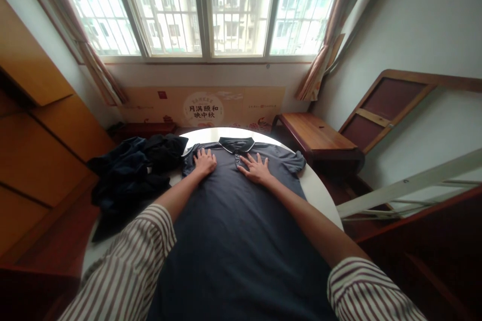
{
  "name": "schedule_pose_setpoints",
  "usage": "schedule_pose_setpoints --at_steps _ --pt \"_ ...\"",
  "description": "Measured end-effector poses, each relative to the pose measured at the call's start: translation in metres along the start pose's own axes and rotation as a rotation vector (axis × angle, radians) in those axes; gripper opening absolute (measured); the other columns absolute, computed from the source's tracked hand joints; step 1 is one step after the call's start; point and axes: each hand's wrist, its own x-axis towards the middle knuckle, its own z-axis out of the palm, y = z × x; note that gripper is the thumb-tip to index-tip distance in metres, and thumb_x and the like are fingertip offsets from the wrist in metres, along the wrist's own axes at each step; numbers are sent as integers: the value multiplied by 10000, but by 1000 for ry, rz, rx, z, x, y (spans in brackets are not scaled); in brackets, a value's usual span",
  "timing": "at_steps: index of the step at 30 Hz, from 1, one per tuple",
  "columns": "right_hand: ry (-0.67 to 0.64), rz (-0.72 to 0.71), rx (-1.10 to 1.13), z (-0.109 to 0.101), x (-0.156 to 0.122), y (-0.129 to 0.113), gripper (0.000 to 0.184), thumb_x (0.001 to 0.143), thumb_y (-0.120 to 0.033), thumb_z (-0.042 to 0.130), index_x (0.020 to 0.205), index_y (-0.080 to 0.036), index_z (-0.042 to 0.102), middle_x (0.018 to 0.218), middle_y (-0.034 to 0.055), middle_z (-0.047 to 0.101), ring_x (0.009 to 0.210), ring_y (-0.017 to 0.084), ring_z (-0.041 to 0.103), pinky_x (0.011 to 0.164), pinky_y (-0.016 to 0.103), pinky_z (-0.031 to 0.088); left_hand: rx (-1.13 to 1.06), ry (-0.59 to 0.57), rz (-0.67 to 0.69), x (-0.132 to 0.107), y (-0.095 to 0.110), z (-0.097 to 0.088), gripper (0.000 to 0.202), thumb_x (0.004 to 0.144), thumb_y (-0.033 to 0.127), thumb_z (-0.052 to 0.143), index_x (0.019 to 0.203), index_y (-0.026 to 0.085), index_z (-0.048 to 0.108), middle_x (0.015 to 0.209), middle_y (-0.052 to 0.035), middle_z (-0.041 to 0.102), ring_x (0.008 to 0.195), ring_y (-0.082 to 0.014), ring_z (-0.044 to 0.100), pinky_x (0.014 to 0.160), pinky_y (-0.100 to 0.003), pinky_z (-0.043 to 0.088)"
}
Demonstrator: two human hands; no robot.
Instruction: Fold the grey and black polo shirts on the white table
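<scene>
A dark grey-blue polo shirt (241,230) lies spread front side up on a round white table (322,188). Its black collar (237,145) with a pale edge points toward the window. My left hand (205,161) rests flat on the chest near the left-hand sleeve, fingers stretched out. On the other side of the chest, beside the button placket, my right hand (256,168) presses down with its fingers spread. Neither hand grips the cloth. The shirt's lower end runs out of view at the bottom.
A heap of dark clothes (139,165) covers the table's left side. Beyond its right edge stand a small wooden table (316,131) and a leaning framed panel (384,105). A printed cardboard sheet (158,105) leans below the barred window. Orange cabinets (41,150) line the left.
</scene>
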Motion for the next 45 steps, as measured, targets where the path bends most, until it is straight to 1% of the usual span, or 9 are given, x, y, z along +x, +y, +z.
schedule_pose_setpoints --at_steps 4,7,11,14,17,22,32,38,45 --pt "3 11 -15 1 0 4 749 912 -772 184 1561 -400 226 1661 0 129 1484 453 20 1093 755 -2 41 -44 -64 10 -41 -20 508 990 235 333 1378 -71 447 1446 -330 427 1334 -429 416 1106 -535 311" --pt "8 16 -3 1 2 5 744 914 -772 183 1554 -400 252 1656 2 160 1485 442 48 1098 749 18 45 -26 -24 15 -36 -22 481 971 132 299 1340 -142 439 1444 -363 396 1348 -429 382 1115 -536 287" --pt "91 61 16 -5 15 11 607 1003 -590 187 1503 -322 402 1583 58 351 1444 354 257 1138 653 149 9 -62 153 21 -4 -6 479 991 247 328 1412 100 504 1497 -182 439 1380 -326 382 1148 -455 298" --pt "140 123 13 -12 32 26 562 1027 -456 184 1496 -250 414 1560 96 384 1428 308 299 1159 581 173 -6 -120 209 30 6 6 539 978 467 368 1475 276 455 1584 -81 342 1428 -399 291 1136 -608 261" --pt "122 203 10 -16 49 46 630 994 -571 244 1530 -263 361 1626 78 257 1474 380 173 1151 648 101 1 -178 171 42 1 8 666 931 648 332 1533 364 333 1646 -36 191 1457 -501 124 1084 -762 136" --pt "52 285 -2 -16 67 63 766 907 -768 208 1558 -369 263 1667 31 87 1480 466 17 1083 756 -11 2 -237 129 54 -2 5 757 872 766 305 1540 412 281 1660 -11 119 1460 -525 34 1078 -776 72" --pt "227 176 3 -21 54 53 592 1011 -535 266 1476 -218 452 1601 127 304 1464 395 213 1111 725 94 60 33 89 7 -12 -9 486 979 315 389 1368 48 507 1463 -261 440 1352 -374 415 1097 -542 342" --pt "233 -172 -82 -22 -26 20 392 965 -318 490 1279 -116 611 1475 190 484 1366 315 432 1129 551 313 54 -40 359 -68 -53 -39 412 980 257 418 1334 92 548 1381 -176 556 1271 -262 537 1097 -358 398" --pt "139 -587 37 -7 -236 1 429 931 -429 583 1290 -200 632 1378 137 593 1265 300 553 1100 502 412 -8 -130 672 -219 -77 -69 417 999 302 435 1369 148 551 1451 -152 507 1355 -296 448 1129 -466 390"
